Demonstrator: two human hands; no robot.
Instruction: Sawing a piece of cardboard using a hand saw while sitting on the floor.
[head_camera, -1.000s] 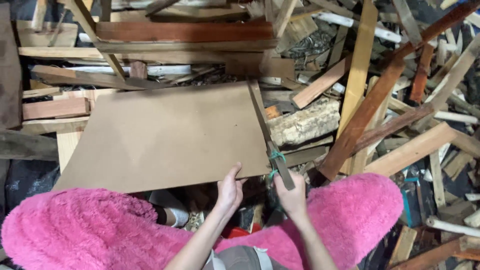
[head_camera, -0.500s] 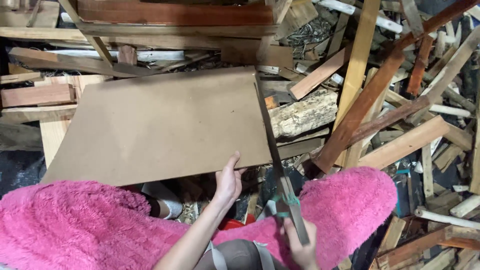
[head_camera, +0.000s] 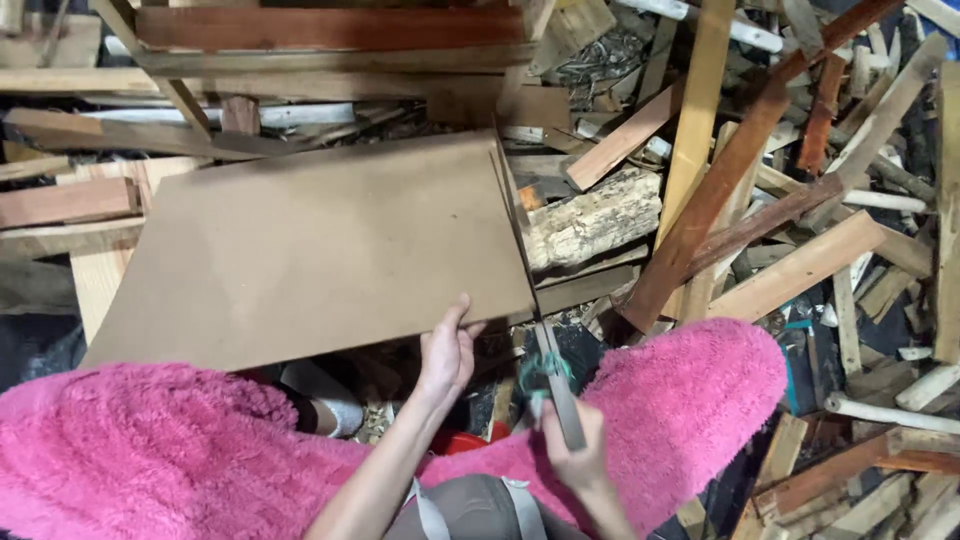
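Observation:
A large flat brown fibreboard sheet (head_camera: 310, 245) lies tilted over a heap of wood. My left hand (head_camera: 447, 352) grips its near right corner, thumb on top. My right hand (head_camera: 567, 443) is closed on the handle of a hand saw (head_camera: 530, 300), whose thin blade runs up along the board's right edge. A scrap of teal cord (head_camera: 545, 372) hangs by the saw's handle. My knees in fluffy pink fabric (head_camera: 690, 385) sit under both hands.
Piled scrap wood surrounds the board: a pale rough log (head_camera: 595, 220), long reddish planks (head_camera: 720, 190) and yellow battens (head_camera: 700, 110) to the right, stacked boards (head_camera: 330, 30) behind. A white cylinder (head_camera: 320, 395) lies under the board's near edge.
My right hand has drawn the saw back toward me over the second, then eased it slightly forward; the blade stays along the board's right edge. The left hand keeps hold of the corner.

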